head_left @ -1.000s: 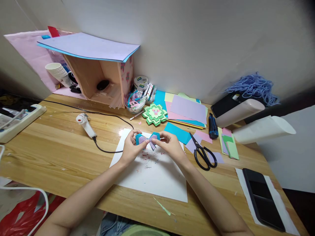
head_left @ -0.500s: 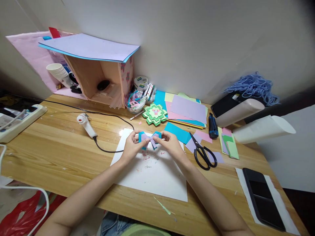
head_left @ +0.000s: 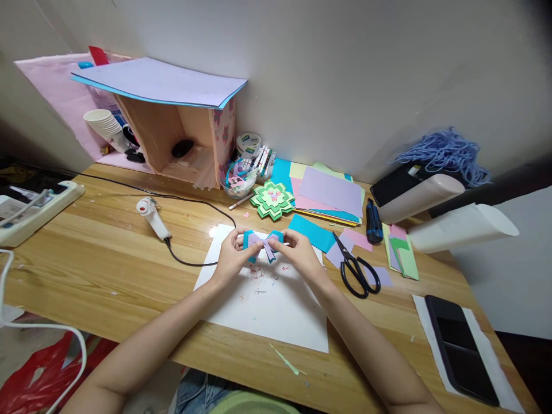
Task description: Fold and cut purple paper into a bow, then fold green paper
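Note:
A paper bow [head_left: 270, 250] in blue and lilac is held between my two hands, above a white sheet of paper [head_left: 276, 319]. My left hand [head_left: 233, 253] pinches its left side, thumb pressed near the centre. On the other side, my right hand [head_left: 297, 251] grips the right loop, its thumb also close to the middle. Coloured marks dot the sheet below the bow. Just beyond lies a green layered paper flower [head_left: 272, 200]. To the right of my right hand, black-handled scissors [head_left: 356, 270] rest partly on lilac paper pieces.
A glue gun [head_left: 153, 218] with a black cord lies left. Behind stand an open cardboard box [head_left: 172, 135] and a bowl of scraps [head_left: 238, 187]. Coloured paper sheets [head_left: 332, 190], a utility knife [head_left: 373, 221], paper rolls [head_left: 466, 227] and a phone [head_left: 461, 348] are to the right.
Both hands keep hold of the paper bow in nearly the same place. The whole view has shifted very slightly; nothing else has visibly moved.

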A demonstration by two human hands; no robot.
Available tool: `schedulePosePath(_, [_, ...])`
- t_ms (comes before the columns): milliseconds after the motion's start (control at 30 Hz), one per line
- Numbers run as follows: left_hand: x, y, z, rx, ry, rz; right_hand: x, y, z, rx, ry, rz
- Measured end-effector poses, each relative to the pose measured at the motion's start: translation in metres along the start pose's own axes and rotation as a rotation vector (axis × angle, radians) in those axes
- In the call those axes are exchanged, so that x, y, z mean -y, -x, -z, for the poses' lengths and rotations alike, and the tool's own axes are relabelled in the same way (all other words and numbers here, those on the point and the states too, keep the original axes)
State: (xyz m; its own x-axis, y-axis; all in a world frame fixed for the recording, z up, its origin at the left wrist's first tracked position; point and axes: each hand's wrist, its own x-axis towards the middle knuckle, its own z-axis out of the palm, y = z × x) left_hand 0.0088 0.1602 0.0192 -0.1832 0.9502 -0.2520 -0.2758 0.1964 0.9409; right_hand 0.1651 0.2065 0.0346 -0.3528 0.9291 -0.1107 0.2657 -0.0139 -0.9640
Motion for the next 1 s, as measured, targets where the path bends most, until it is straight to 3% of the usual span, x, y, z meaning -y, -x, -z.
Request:
schedulePosePath(700, [0.0010,-0.0015,-0.0020,0.041,-0.021,-0.017,-0.0072,-0.0028,-0.0011,0.020,0.032,-0.002])
schedulePosePath(1000, [0.0095,-0.0062,0.0048,0.034,-0.168,-0.045,-0.0051,-0.0027,0.0001,0.011,0.034,-0.026])
